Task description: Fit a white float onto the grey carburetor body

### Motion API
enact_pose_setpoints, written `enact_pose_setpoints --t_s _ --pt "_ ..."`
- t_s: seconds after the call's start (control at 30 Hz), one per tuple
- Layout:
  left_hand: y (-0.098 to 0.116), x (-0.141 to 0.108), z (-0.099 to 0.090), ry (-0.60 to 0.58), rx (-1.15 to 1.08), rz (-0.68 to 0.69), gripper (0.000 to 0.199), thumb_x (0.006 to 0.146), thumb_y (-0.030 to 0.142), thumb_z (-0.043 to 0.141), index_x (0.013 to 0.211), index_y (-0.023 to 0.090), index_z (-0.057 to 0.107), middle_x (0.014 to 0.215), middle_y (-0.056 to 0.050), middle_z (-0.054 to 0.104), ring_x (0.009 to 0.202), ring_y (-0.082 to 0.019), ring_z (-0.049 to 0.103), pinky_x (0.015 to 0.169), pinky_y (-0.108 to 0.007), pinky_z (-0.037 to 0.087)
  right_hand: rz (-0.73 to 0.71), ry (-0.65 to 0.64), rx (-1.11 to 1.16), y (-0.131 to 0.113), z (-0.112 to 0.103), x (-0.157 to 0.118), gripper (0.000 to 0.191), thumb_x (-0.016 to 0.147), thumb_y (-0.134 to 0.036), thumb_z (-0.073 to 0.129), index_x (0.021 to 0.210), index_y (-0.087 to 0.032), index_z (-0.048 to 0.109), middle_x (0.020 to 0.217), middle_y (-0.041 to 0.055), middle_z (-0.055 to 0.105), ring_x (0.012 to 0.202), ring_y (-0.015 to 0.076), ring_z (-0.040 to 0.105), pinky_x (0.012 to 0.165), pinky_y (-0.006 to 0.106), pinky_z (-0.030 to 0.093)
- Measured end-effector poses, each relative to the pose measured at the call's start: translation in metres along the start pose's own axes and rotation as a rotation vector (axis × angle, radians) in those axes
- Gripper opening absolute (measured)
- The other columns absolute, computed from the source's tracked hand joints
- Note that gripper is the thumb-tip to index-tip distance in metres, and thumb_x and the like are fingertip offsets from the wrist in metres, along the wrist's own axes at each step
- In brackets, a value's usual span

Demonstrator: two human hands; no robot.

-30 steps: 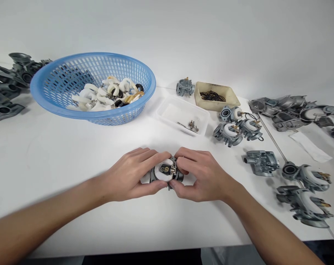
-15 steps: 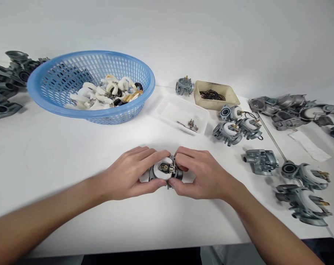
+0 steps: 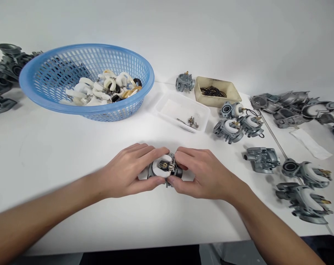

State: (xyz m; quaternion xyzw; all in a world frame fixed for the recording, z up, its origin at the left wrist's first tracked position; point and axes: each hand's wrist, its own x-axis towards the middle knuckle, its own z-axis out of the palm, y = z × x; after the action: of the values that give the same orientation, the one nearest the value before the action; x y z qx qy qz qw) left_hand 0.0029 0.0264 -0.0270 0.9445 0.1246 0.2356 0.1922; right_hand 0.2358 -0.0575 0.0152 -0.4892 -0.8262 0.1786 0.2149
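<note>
Between both hands, near the front of the white table, sits a grey metal carburetor body (image 3: 178, 172) with its open side up. A white plastic float (image 3: 157, 170) lies in it, around brass parts at the centre. My left hand (image 3: 134, 169) is closed on the left side, thumb at the near edge and fingers along the far edge of the float. My right hand (image 3: 201, 171) grips the right side, its thumb and index finger close to the float's hinge end. The fingertips hide part of the rim, and I cannot tell whether they pinch a small pin.
A blue basket (image 3: 86, 108) of floats stands at the back left, with carburetor bodies (image 3: 7, 79) beyond it. A clear tray (image 3: 169, 106) holds small metal parts; a cream box (image 3: 233, 96) holds black rings. Several carburetors (image 3: 262, 160) and a white strip (image 3: 310, 142) lie at right.
The view has shifted slightly, so the basket sits a little higher and further left. Both hands keep nearly the same hold on the carburetor body and float.
</note>
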Motion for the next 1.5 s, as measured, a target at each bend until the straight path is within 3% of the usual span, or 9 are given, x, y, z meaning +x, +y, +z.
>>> enact_pose_setpoints --t_s 0.7,1.5 --pt "-0.0019 -0.0008 0.0005 0.004 -0.014 -0.022 0.049 0.101 0.048 0.051 0.139 0.017 0.044 0.104 -0.007 0.065 0.09 -0.021 0.06 0.086 -0.037 0.045 -0.02 0.022 -0.005 0.0012 0.0008 -0.0017 0.021 0.089 -0.024 0.055 0.077 -0.019 0.038 0.071 -0.0055 0.043 0.06 0.0087 0.033 0.055 0.026 0.025" --pt "-0.0024 -0.0007 -0.0022 -0.04 -0.006 -0.02 0.048 0.101 0.048 0.051 0.137 0.018 0.044 0.109 -0.009 0.066 0.095 -0.024 0.062 0.089 -0.039 0.045 0.032 -0.044 -0.026 -0.0015 -0.0038 -0.0034 0.021 0.092 -0.03 0.057 0.081 -0.019 0.044 0.075 -0.0048 0.049 0.063 0.009 0.038 0.056 0.027 0.026"
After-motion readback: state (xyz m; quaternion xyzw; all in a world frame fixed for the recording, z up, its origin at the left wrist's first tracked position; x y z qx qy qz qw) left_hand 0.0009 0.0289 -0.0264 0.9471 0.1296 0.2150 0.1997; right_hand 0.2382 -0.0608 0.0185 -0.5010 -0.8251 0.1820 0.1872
